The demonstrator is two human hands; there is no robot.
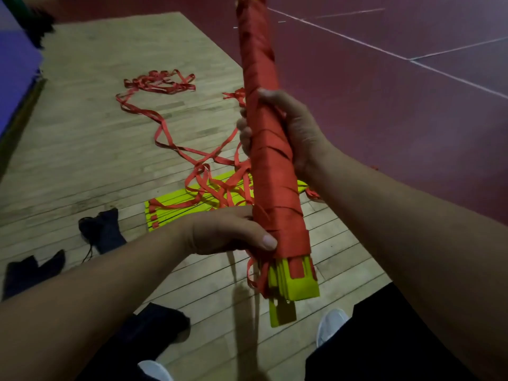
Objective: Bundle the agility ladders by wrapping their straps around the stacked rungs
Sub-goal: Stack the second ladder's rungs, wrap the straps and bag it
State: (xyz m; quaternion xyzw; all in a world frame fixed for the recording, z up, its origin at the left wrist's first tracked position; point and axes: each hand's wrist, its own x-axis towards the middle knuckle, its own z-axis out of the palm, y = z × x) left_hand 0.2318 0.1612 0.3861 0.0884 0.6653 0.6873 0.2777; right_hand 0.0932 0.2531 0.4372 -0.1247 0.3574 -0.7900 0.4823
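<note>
Wood floor [82,149] behind bundle [270,171] | left hand [228,233] fingers curled round bundle's lower end, right hand [286,127] clasping its middle | step: wrap seemingly complete (yellow rung tips [297,290] bare below) | next: tuck strap tail [251,276]; unwrapped ladder [176,207] lies beyond bundle.

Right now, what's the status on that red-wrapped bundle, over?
Left hand grip low on the red-strap-wrapped bundle of yellow plastic rungs, right hand grip mid-length. Yellow ends bare at bottom. Loose red straps and second yellow rung stack on floor, unwrapped.

red-wrapped bundle [270,171], yellow rungs [291,287], red straps [165,133], tan wood floor [96,133]
</note>
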